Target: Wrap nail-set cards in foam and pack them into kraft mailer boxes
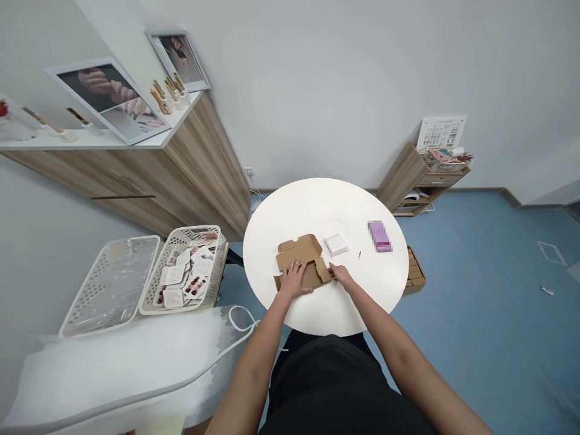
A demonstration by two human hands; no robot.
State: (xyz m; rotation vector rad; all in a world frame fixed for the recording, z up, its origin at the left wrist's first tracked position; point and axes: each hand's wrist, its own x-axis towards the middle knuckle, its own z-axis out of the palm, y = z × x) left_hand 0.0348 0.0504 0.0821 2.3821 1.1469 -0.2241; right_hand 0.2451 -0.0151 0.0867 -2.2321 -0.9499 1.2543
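On the round white table [281, 208] lies a brown cardboard box [301, 251], its lid folded back and some side flaps raised. My left hand [293, 278] lies over the left part of the box, fingers spread. At the box's right end my right hand [341, 275] has its fingers closed around a side flap; its fingertips are partly hidden. Just beyond the box sits a white square packet [336, 244]. Farther right on the table is a flat purple item [379, 235], blurred out.
Left of the table stand a white basket [217, 241] of small cards and packets and another basket [75, 314] of clear plastic. A carton [415, 272] of brown boxes is on the floor at right. A wooden cabinet [212, 163] and small shelf [399, 175] stand behind.
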